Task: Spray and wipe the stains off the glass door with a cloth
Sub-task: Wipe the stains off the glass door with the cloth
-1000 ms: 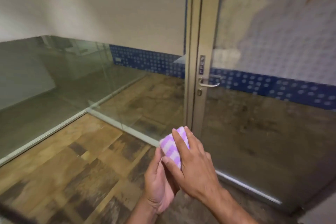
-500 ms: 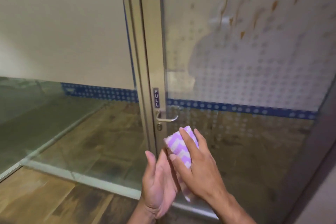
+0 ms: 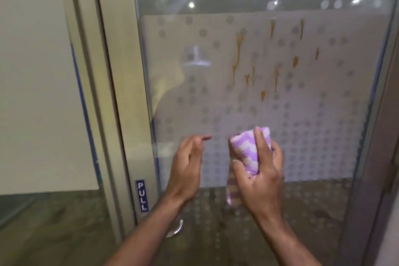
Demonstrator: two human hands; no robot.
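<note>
The glass door [image 3: 313,127] with a frosted dotted film fills the view in front of me. Several orange-brown drip stains [image 3: 238,49] run down its upper middle. My right hand [image 3: 259,177] grips a folded purple and white cloth [image 3: 246,153], held just in front of the glass, below the stains. My left hand [image 3: 187,166] is raised beside it, fingers apart and holding nothing, a short gap from the cloth. No spray bottle is in view.
The door's beige metal frame [image 3: 121,93] stands at the left with a blue PULL label [image 3: 142,195]. A metal lever handle [image 3: 176,230] shows below my left forearm. A fixed glass panel [image 3: 43,93] lies left of the frame.
The view has risen from the floor and lower door to the stained glass. Both hands came up. My left hand has let go of the cloth and moved apart to the left.
</note>
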